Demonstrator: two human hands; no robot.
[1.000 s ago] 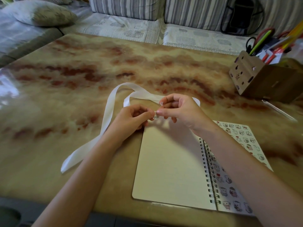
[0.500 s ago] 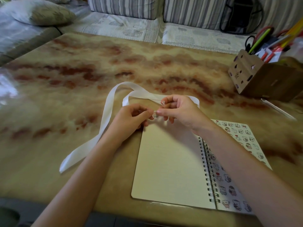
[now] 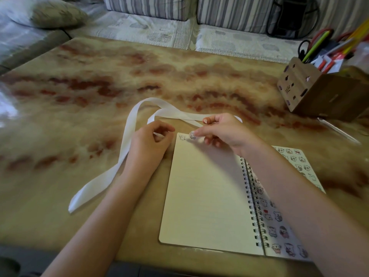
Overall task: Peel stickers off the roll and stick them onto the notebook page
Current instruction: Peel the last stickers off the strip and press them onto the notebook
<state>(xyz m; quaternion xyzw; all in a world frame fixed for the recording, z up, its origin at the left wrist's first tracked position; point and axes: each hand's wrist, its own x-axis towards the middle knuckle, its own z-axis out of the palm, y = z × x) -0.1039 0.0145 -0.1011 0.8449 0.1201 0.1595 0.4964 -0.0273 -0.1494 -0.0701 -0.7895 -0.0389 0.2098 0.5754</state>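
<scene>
The hands, which were pinched together over the strip a moment ago, have drawn apart: the right hand (image 3: 223,132) has come down to the top edge of the notebook page (image 3: 207,192) carrying a small sticker (image 3: 192,135), and the left hand (image 3: 151,141) has slid a little leftward off the page. The right hand's thumb and forefinger pinch that sticker, its other fingers loosely bent behind; whether the sticker already lies flat on the paper cannot be told. Just left of it, in the page's top corner, sits another sticker (image 3: 182,137), stuck down. The left hand is curled, with a piece of the white sticker strip (image 3: 123,150) caught between thumb and fingers. The strip loops away behind both hands and trails down the table (image 3: 79,120) to the left. The spiral notebook lies open in front of the person, its patterned cover (image 3: 279,226) folded out to the right. A wooden pen holder (image 3: 319,92) stands at the far right, well apart.
</scene>
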